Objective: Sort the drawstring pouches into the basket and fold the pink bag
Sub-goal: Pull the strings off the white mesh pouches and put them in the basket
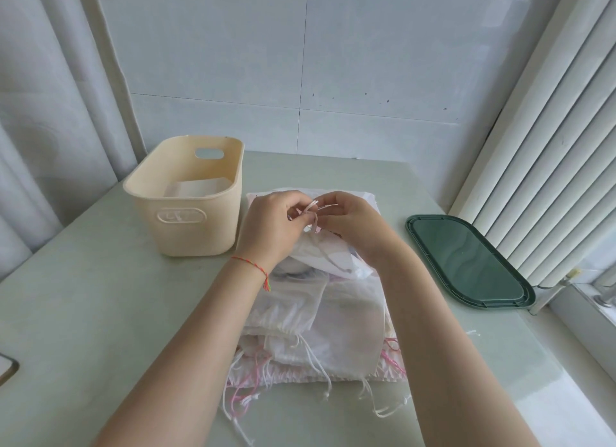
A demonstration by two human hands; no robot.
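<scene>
Nearest the camera, loose white and pink cords [253, 393] are trailing off the front edge of a pile of drawstring pouches [316, 323] lying on the desk [100, 313]. The gathered mouths of these pouches are facing the person, so their long axes are running from the near edge of the desk away toward the wall.

Above the far half of the pile, both hands are working on one pouch [330, 256]. The left hand [271, 228], with a red thread bracelet [251, 266] at its wrist, is curling its fingers round the pouch's drawstring [313, 213]. The right hand [350, 221] is pinching the same drawstring from the other side, fingertips nearly meeting the left's. This pouch is being lifted by its neck, mouth pointing up and away, body hanging back down toward the pile.

By my reading, the step in hand is tying or tightening the cord of this pouch before it goes in with the others. The next move would call for finishing the knot, then carrying the pouch left and setting it down flat.

Farther off on the left, the cream basket [186, 210] is standing upright, its long axis also running away from the person, with at least one pale pouch [196, 188] already lying in the bottom. A dark green tray [466, 260] is lying well apart on the right. I cannot tell which pale pink piece is the bag to be folded.
</scene>
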